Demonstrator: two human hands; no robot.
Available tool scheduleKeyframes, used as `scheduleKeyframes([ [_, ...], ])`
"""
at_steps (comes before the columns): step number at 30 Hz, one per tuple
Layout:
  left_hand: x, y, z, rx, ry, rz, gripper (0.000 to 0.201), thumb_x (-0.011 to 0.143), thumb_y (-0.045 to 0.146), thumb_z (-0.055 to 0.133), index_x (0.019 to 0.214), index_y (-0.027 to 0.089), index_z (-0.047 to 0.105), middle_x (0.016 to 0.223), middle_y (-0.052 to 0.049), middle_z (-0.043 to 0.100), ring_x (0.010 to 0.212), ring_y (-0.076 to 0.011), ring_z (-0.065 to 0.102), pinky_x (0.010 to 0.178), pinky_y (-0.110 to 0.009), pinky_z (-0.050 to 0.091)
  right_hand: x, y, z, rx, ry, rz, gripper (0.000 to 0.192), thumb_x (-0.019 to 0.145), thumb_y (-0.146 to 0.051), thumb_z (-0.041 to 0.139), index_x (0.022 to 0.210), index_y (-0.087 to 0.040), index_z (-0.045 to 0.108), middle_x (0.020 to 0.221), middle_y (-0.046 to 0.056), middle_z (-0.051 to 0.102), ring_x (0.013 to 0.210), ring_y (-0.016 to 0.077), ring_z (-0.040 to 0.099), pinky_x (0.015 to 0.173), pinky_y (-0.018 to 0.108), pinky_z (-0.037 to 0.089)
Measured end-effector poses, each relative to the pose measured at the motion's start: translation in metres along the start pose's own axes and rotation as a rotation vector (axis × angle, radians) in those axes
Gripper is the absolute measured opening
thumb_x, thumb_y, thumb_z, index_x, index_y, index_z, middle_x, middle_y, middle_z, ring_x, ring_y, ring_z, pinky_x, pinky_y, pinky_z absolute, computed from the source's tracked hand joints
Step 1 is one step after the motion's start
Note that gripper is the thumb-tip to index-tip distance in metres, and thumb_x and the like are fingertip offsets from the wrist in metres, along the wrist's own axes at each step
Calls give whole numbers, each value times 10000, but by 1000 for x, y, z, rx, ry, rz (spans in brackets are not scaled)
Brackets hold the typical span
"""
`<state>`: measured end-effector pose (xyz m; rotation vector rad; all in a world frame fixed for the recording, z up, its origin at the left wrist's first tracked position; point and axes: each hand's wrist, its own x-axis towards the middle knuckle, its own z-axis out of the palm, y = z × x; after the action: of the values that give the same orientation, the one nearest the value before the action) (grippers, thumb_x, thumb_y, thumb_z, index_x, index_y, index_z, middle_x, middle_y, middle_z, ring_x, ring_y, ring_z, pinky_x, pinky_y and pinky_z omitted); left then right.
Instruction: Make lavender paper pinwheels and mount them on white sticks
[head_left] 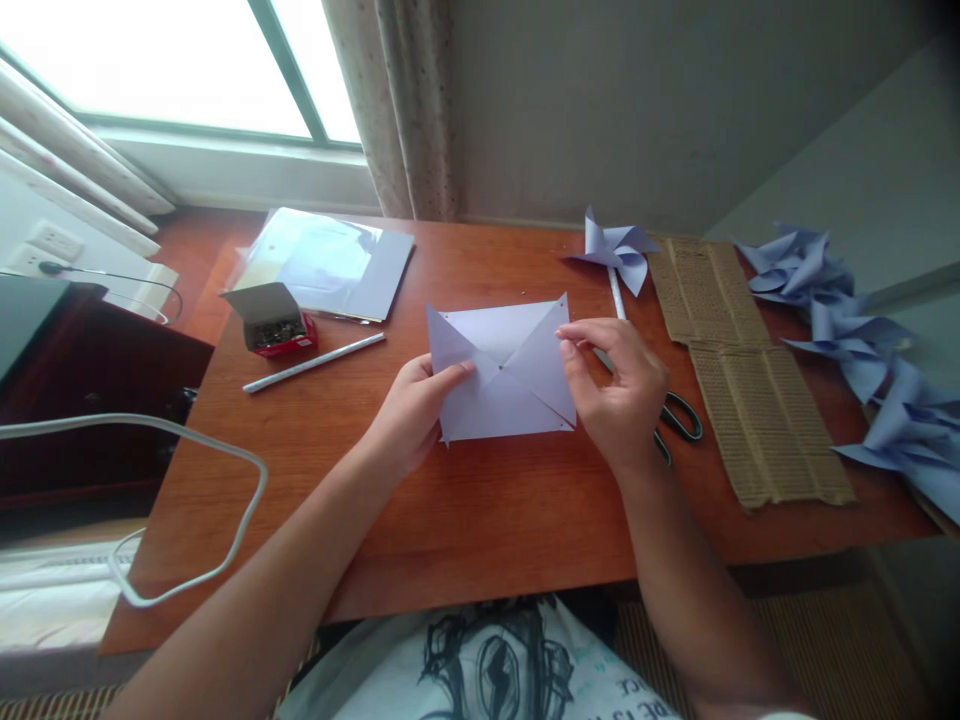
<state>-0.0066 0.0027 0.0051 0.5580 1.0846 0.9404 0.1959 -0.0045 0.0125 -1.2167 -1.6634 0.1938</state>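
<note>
Near edge of the counter (465,540): bare wood in front of the paper square (504,372), widest open stretch, both forearms lie across it.

Left side: white stick (313,362) lies slantwise, open pin box (271,320) just behind it, plastic sleeve of sheets (330,262) beyond that. Clear strip between the stick and the left hand (409,412).

Right side: scissors (675,420) partly under the right hand (619,395), then corrugated cardboard (742,370) flat along the counter. Finished pinwheels (862,340) heaped past it at the right edge.

Behind the paper: one pinwheel (619,250) with its stem running toward the right hand; bare wood left of it up to the curtain (397,100).
</note>
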Motion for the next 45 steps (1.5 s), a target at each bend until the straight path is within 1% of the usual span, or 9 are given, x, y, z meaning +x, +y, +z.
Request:
scheduleKeyframes([
  [3,1,0,0,-13,9,10,211,694,253,814,835,111,746,712,-61,751,599,-167,672,562,-231,519,0,0,-1,10,8,45,166,924,-178,623,1012,-277,722,965,34,741,873,224,683,821,410,571],
  [7,1,0,0,-14,21,17,223,686,260,811,840,114,745,713,-61,750,603,-170,672,569,-238,515,-1,-1,0,14,-25,11,168,923,-164,625,1007,-271,723,953,36,746,860,218,685,799,392,567],
  [13,1,0,1,-3,61,25,264,653,285,827,834,118,734,687,-54,736,575,-168,651,540,-235,488,-5,-2,5,-156,-57,-194,172,908,-158,643,1016,-279,701,958,36,757,919,252,683,906,456,502],
  [19,2,-2,1,-30,63,69,217,666,277,828,773,133,706,678,-20,715,572,-134,619,552,-216,473,-23,-21,25,-33,-313,-395,132,912,-257,699,1042,-235,689,992,55,762,950,244,661,853,406,500],
  [23,2,-3,1,-52,71,69,185,680,262,815,743,144,687,691,-1,707,573,-121,606,545,-211,460,-34,-30,38,-81,-418,-386,270,917,-439,697,1084,-227,692,1083,88,749,1036,274,634,873,437,479],
  [26,1,-3,2,-42,91,57,190,661,259,818,733,144,686,681,-3,703,573,-120,598,537,-207,446,-36,-32,41,-109,-463,-384,179,944,-362,670,1062,-233,705,1104,80,745,1020,263,633,855,432,470],
  [28,1,-3,2,-34,100,57,187,653,254,814,734,141,689,679,-8,705,576,-122,598,537,-207,442,-36,-31,41,-84,-448,-379,78,947,-256,657,998,-246,715,1051,54,750,973,238,644,828,407,473],
  [36,0,-2,2,-92,70,80,150,659,214,800,694,141,675,637,12,685,539,-104,574,520,-200,431,-37,-33,39,48,-344,-246,122,924,-168,640,975,-250,714,1005,53,737,955,228,639,876,394,542],
  [45,0,-3,5,-146,56,96,137,673,212,805,727,145,699,662,2,708,591,-126,621,587,-219,482,-33,-35,36,-7,-180,-39,106,884,-149,644,912,-238,696,1197,97,708,1022,264,641,919,441,558],
])
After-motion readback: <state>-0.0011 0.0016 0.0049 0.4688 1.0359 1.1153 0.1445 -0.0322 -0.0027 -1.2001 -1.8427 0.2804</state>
